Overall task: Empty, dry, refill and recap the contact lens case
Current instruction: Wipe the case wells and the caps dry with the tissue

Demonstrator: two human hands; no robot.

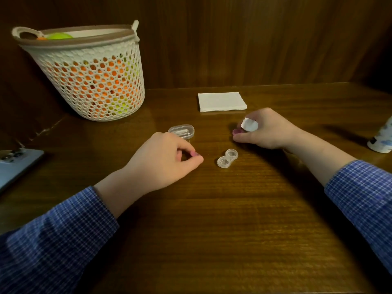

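The clear contact lens case point(227, 158) lies uncapped on the wooden table point(233, 219), both wells facing up. My left hand point(163, 162) rests just left of it and pinches a small pink cap point(194, 154) between thumb and forefinger. My right hand point(265, 129) rests behind and to the right of the case. It grips a crumpled white tissue point(250, 124), and a second pink cap point(236, 131) shows at its fingertips. A white solution bottle point(381, 139) lies at the right edge, partly cut off.
A folded stack of white tissues point(221, 101) lies at the back centre. A small clear plastic box point(182, 130) sits behind my left hand. A white mesh basket point(89, 71) with orange and green balls stands back left. A grey device point(17, 164) is at the left edge.
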